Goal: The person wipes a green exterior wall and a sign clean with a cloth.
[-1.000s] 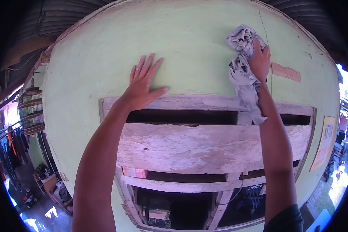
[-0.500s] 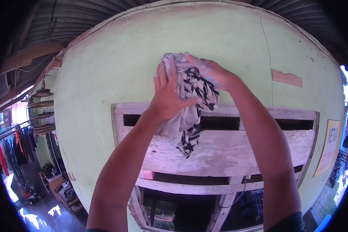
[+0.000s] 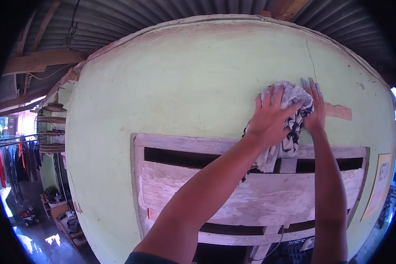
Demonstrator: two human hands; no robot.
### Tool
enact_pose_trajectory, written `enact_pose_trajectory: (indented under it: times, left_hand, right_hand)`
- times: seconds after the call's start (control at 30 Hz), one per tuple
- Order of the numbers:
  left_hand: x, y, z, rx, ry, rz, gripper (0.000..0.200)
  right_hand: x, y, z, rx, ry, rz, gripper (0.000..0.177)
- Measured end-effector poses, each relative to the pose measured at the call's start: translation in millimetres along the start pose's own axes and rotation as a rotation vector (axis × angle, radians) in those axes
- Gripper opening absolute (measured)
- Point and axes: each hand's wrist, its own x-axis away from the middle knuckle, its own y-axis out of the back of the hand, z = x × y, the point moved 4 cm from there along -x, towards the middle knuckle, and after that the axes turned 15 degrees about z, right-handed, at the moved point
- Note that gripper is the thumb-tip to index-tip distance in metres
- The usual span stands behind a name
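A bunched grey-white cloth with a black pattern (image 3: pixel 290 91) is pressed to the pale green wall (image 3: pixel 185 88), above the right part of the wooden frame. My left hand (image 3: pixel 269 121) lies over it with fingers spread, holding it to the wall. Loose folds hang below that hand, over the frame's top edge. My right hand (image 3: pixel 315 110) is at the cloth's right side, its bluish-smeared fingers stretched upward and apart against the wall. Its palm side and thumb are partly hidden by the cloth.
Under the cloth is a weathered whitish wooden window frame (image 3: pixel 180 176) with dark slots. A torn brownish patch (image 3: pixel 339 111) and a sign (image 3: pixel 376 187) are to the right. At left are a birdcage (image 3: pixel 53 127) and hanging clothes (image 3: pixel 20 160). Corrugated roofing (image 3: pixel 132 20) is overhead.
Both hands and the cloth have moved right and a little lower along the wall. The right hand has shifted from the cloth's upper part to its right side. The view has tilted upward.
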Motion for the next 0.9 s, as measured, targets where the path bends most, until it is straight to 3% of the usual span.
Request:
enact_pose_trajectory:
  times: [0.13,0.23,0.47,0.53,0.67,0.73,0.77,0.8,0.9]
  left_hand:
    - [16,17,31,-0.006,0.035,-0.064,0.073]
    - [50,49,79,-0.090,0.177,-0.162,0.070]
    - [191,118,228,-0.339,0.773,-0.336,0.075]
    - [210,131,249,-0.181,0.991,-0.477,0.074]
    - [171,116,237,-0.151,0.924,-0.597,0.074]
    - [134,106,211,-0.050,0.734,-0.503,0.074]
    - [117,94,197,-0.136,0.693,-0.472,0.076]
    - [96,91,170,0.020,0.618,-0.321,0.081]
    - [52,49,94,-0.034,0.366,-0.104,0.085]
  right_hand:
    - [-4,-6,-2,0.050,0.011,0.010,0.060]
    - [-4,-8,-4,0.084,-0.022,-0.027,0.048]
    - [-5,-10,1,0.093,-0.057,0.005,0.050]
    - [-2,-9,4,0.108,-0.103,0.023,0.053]
    - [-1,-5,7,0.091,-0.129,0.032,0.055]
    - [-2,-3,2,0.127,-0.139,0.006,0.055]
    - [-2,-1,4,0.101,-0.141,0.022,0.055]
    - [-1,-2,7,0.066,-0.140,0.044,0.055]
    - [0,0,7,0.036,-0.143,0.036,0.056]
